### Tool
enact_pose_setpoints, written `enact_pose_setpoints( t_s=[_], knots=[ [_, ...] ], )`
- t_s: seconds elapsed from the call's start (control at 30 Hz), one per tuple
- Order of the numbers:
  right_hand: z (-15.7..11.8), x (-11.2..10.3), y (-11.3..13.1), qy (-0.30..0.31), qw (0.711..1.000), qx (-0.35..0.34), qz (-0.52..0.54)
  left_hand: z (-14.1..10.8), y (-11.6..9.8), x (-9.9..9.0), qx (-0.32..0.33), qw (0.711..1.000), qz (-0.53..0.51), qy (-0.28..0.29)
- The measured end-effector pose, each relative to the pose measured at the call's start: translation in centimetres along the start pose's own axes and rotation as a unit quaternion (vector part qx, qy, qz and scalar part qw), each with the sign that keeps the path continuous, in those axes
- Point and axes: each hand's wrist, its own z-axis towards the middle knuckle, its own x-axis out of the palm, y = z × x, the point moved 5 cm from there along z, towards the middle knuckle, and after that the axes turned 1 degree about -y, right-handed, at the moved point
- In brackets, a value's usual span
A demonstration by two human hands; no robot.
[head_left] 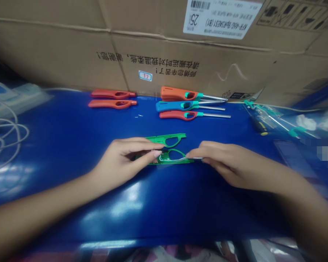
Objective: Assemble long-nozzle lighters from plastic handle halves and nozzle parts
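Two green lighter casing halves lie on the blue table, one behind the other. The rear green casing half (166, 139) passes partly behind my left hand (128, 153). Over the handle end of the front green casing half (182, 160), the thumb and fingers of that hand are pinched together; what is between them is mostly hidden. A thin white wire (172, 159) runs from near the left thumb across the front half's trigger opening to my right hand (218, 156). My right fingers are closed on a thin metal rod (198, 158) at the casing's narrow end.
Two red lighter casings (112, 104) lie at the back left. Blue (175, 106), orange and red lighters with metal tubes lie at the back centre, before a large cardboard box (71, 54). A white cable (13, 134) coils at left; bagged parts (278, 120) sit at right.
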Motion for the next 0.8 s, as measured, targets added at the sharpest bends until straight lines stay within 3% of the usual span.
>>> enact_pose_setpoints(
  t_s=[0.1, 0.3, 0.8],
  knots=[
    [0.01, -0.13, -0.23, -0.026, 0.999, 0.044, 0.016, -0.05, 0.03, 0.02, 0.012, 1.000, 0.022, -0.002],
    [0.00, -0.12, -0.45, -0.012, 0.995, 0.102, 0.012, 0.02, -0.01, 0.24, 0.018, 0.999, 0.027, 0.006],
    [0.44, -0.16, -0.53, -0.027, 0.994, 0.104, 0.017, -0.21, -0.15, 0.95, -0.025, 0.998, -0.035, 0.043]
  ],
)
